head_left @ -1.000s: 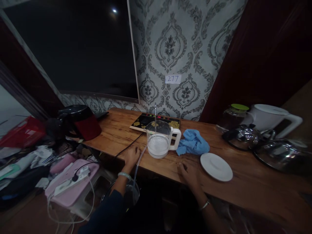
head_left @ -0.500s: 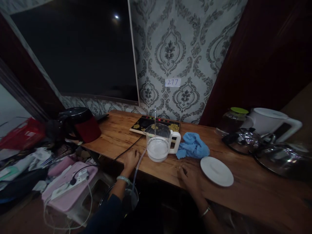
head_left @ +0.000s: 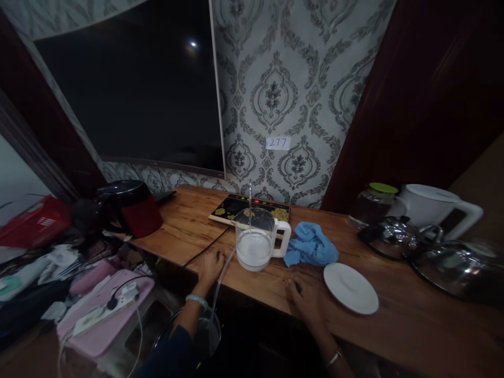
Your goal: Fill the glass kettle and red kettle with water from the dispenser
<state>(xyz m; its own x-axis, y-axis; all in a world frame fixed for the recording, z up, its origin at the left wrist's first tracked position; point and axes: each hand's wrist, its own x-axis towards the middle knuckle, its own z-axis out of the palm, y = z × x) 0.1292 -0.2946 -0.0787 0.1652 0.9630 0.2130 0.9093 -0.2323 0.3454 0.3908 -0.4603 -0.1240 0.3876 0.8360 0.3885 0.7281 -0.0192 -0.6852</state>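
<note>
A clear glass jug [head_left: 254, 251] with a white handle stands on the wooden table, partly filled with pale, bubbly liquid. Above it rises a thin shiny upright streak [head_left: 250, 202]; whether it is a spout or a stream of water I cannot tell. My left hand [head_left: 210, 268] rests at the table's front edge left of the jug, fingers loosely bent and empty, beside a clear hose [head_left: 224, 270]. Right of the jug, my right hand [head_left: 306, 299] lies at the edge near a white plate [head_left: 350, 289], thumb apart from its bent fingers, holding nothing.
Behind the jug is a black-and-gold electric panel [head_left: 224, 210] with a red light. A blue cloth [head_left: 313, 244] lies by the handle. Metal kettles [head_left: 397, 236], a white pitcher [head_left: 429, 205] and a green-lidded jar [head_left: 372, 205] stand right. A red kettle [head_left: 137, 210] stands left.
The whole view has shifted slightly, so things on the table appear a little lower. Both hands stay at the table edge in nearly the same places.
</note>
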